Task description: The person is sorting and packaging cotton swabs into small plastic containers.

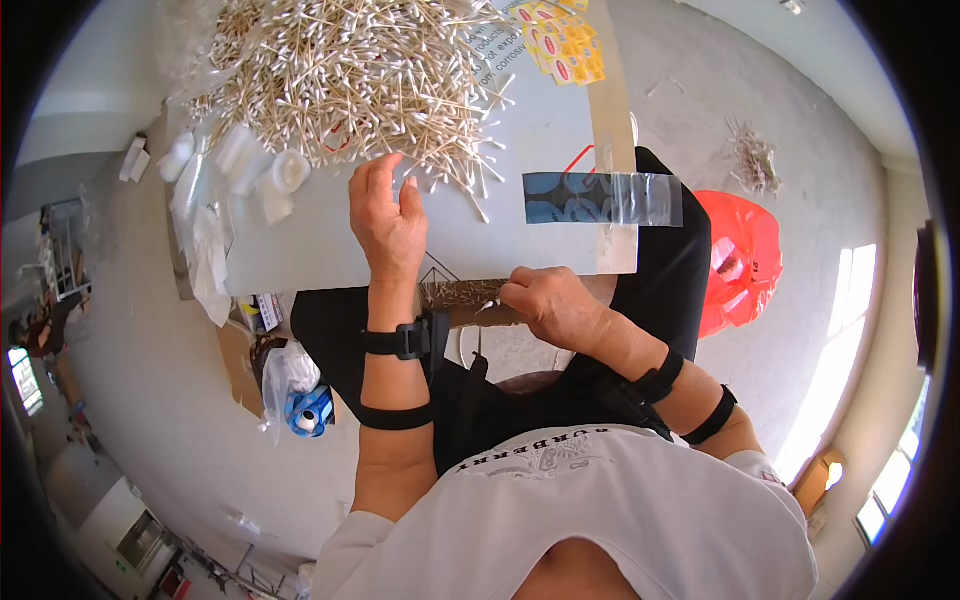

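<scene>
A big heap of cotton swabs [350, 75], white-tipped with pale sticks, covers the far left of the table. At its near edge is my left hand [388, 222], fingers reaching toward the swabs with the thumb apart; no held thing shows in it. My right hand [553, 305] is closed in a pinch just off the table's near edge. A white swab tip [488, 304] pokes out beside its fingertips. Beneath, between my legs, a brown container [478, 316] holds more swabs, partly hidden by the table edge and my hand.
Clear plastic rolls and wrapping [245, 170] lie at the table's left. Yellow-and-white stickers [562, 45] are at the far right, with a dark blue strip [570, 198] taped nearer. A red plastic bag [740, 262] and scattered swabs [752, 158] lie on the floor.
</scene>
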`<action>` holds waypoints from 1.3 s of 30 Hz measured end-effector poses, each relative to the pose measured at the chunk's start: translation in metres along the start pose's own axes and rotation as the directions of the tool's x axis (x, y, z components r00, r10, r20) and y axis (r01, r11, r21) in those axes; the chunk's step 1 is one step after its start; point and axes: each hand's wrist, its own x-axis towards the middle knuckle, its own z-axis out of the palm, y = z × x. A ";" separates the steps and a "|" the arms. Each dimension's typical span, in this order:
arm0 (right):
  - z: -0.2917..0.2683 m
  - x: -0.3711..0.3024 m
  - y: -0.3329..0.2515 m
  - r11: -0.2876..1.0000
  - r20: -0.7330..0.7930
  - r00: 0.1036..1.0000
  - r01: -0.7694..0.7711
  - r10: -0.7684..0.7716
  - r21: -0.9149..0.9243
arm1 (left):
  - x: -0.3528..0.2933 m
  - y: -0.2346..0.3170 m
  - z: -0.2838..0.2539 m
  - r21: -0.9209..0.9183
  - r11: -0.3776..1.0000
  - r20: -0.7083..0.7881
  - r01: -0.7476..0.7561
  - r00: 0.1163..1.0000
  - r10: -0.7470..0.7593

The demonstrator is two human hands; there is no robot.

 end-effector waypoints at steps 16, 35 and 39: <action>-0.032 0.063 0.006 0.894 -0.475 0.811 -0.126 0.342 0.429 | 0.072 -0.019 0.007 0.087 0.984 0.023 -0.157 0.988 0.156; -0.039 0.097 0.061 0.883 -0.637 0.660 -0.088 0.398 0.461 | 0.105 -0.051 -0.008 0.206 0.969 -0.103 -0.139 0.981 0.163; -0.037 0.081 0.054 0.930 -0.612 0.706 -0.210 0.357 0.301 | 0.050 -0.029 -0.016 0.073 0.996 -0.008 0.051 0.999 -0.051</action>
